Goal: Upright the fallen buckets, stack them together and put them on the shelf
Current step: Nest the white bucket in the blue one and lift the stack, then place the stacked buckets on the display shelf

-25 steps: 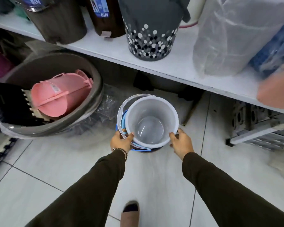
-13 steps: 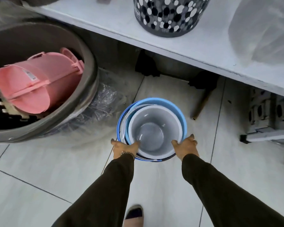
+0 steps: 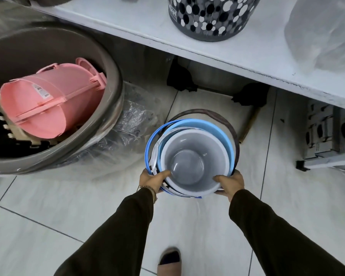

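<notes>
A white bucket with a grey inside sits nested in a light blue bucket, and a dark brown rim of a third shows around both. The stack stands upright over the tiled floor, just below the white shelf. My left hand grips the stack's near left rim, thumb inside the white bucket. My right hand holds the near right rim the same way. A blue handle hangs down the left side.
A big grey tub wrapped in plastic stands at left, holding a pink bucket on its side. On the shelf are a spotted grey bin and a plastic-wrapped bundle. A folded metal ladder lies at right. My shoe is below.
The white bucket has dropped deeper into the blue one, and the dark brown rim now shows around them. My view has tilted down, closer to the stack.
</notes>
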`<state>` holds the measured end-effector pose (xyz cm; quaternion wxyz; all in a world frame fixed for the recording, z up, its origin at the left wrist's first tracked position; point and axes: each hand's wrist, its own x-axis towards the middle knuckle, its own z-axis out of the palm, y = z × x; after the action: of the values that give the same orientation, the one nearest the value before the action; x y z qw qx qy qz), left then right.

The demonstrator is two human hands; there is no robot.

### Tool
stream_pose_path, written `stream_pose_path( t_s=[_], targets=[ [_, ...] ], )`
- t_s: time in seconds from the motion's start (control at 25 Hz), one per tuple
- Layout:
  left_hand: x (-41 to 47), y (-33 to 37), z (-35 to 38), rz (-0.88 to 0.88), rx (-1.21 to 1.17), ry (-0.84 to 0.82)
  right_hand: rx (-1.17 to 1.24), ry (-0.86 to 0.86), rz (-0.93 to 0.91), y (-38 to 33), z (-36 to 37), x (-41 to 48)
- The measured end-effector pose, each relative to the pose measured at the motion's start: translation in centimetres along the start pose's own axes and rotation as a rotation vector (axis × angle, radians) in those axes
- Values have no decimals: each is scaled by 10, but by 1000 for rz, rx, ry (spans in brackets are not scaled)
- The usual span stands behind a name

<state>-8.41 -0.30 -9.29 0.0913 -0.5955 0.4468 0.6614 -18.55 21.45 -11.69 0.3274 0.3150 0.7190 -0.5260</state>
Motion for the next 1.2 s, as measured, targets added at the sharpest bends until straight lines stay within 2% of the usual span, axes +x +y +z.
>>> stream_pose_path(
  t_s=[0.24, 0.4, 0.56, 0.84, 1.04, 1.2],
  targets=[
    [-69, -6, -32, 45, 36, 3, 64, 5, -8, 21, -18, -76],
    [-149, 2, -57, 128, 31, 22, 105, -4, -69, 5, -41, -166],
    [-267, 25, -84, 197, 1, 36, 120, 5, -133, -33, -72, -278],
    [-473, 87, -122, 495, -99, 44, 151, 13, -337, -115, -130, -468],
    [-553, 145, -129, 694, -145, 39, 185, -12, -579, -185, -161, -557],
    [-596, 208, -116, 828, -181, 23, 174, 60, -783, -258, -180, -600]
  ],
)
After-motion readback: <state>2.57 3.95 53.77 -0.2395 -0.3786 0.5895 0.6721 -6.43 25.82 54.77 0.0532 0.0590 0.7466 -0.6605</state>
